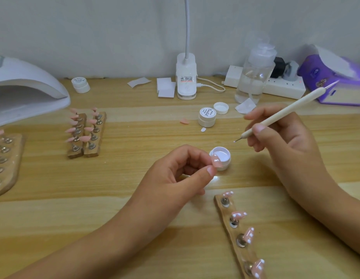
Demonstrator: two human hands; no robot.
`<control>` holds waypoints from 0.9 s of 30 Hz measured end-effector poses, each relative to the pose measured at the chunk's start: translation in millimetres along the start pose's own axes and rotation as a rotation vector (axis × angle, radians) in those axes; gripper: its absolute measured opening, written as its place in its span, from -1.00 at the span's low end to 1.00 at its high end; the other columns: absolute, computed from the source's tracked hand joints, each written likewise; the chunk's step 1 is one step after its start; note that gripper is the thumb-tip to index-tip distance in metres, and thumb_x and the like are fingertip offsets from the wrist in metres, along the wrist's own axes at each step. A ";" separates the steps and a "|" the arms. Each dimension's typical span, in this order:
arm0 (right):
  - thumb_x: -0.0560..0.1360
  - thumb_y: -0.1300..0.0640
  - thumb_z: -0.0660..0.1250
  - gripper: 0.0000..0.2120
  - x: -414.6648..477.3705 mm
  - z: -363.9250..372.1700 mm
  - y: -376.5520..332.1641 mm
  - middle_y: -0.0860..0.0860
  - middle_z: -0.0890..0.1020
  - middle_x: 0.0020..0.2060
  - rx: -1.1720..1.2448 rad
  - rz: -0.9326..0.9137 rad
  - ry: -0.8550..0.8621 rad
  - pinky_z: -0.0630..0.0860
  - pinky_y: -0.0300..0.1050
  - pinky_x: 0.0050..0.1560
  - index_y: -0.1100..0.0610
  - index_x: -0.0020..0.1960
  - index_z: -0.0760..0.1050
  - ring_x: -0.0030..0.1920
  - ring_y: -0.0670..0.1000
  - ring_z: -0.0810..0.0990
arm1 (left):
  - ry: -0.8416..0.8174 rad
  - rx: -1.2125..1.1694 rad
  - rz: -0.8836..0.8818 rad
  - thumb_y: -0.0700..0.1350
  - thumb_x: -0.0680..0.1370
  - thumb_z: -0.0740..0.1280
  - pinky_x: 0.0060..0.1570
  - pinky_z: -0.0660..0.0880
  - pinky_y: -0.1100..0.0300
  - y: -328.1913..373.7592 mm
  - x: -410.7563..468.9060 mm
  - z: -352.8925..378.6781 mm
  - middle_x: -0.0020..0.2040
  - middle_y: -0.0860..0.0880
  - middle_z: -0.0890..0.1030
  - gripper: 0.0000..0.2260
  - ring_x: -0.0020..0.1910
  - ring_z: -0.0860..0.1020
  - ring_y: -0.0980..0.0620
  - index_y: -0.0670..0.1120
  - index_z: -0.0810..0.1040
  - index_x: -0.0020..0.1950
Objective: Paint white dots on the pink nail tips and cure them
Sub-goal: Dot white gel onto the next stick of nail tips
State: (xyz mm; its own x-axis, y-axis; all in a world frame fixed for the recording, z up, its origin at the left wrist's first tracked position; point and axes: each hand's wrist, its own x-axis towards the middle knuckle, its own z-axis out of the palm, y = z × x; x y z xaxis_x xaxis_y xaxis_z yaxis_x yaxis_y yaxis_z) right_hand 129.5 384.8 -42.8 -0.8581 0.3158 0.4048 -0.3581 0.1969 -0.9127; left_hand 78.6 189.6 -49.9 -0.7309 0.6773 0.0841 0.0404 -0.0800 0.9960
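Light wooden worktop (135, 137) carries the whole station, with a plain wall behind.

1. Curing lamp (24, 87): stands well to the left of the left hand, its opening facing the work area. Judgement: it is parked within reach for the cure step, which has not begun for the tips now being worked.
2. Wooden holders (90, 153): lie between the lamp and the left hand, carrying plain pink tips (84, 138) with no dots visible. These appear to be waiting stock.
3. Left hand (171, 178): thumb and forefinger pinch one pink nail tip (216, 161), the other fingers curled under. The tip is lifted off the worktop and held in front of the pot, presumably to present its face to the tool.
4. Open pot of white gel (222, 156): sits just beyond the left fingertips, between the two hands, so reloading needs only a short move.
5. Wooden strip (224, 213): lies below the right hand, near its forearm, and holds four dotted tips (238, 214) on metal mounts.
6. Right hand (283, 141): grips the dotting tool (285, 110) pen-fashion, pinched low on the shaft for control. Its point carries a white bead and hovers apart from both pot and tip.

Judgement: the current step is dotting the held tip.
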 end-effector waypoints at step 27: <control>0.55 0.10 0.31 -0.95 -2.1 4.4 6.6 -0.13 0.59 -0.26 -0.095 0.019 -0.089 0.43 -0.38 -0.13 0.07 -0.01 0.50 -0.22 -0.17 0.53 | 0.022 -0.049 -0.017 -0.06 0.41 0.43 -0.27 0.47 0.38 2.3 1.7 0.0 -0.25 0.12 0.61 -0.94 -0.25 0.53 0.19 0.07 0.66 -0.13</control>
State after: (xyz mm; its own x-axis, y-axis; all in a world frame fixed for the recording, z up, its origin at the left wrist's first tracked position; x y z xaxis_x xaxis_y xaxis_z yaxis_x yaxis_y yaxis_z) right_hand 127.3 381.4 -50.0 -0.8951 0.2377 0.3771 -0.3087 0.2797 -0.9091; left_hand 77.5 190.5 -47.5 -0.7459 0.6627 0.0661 -0.0052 -0.1051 0.9945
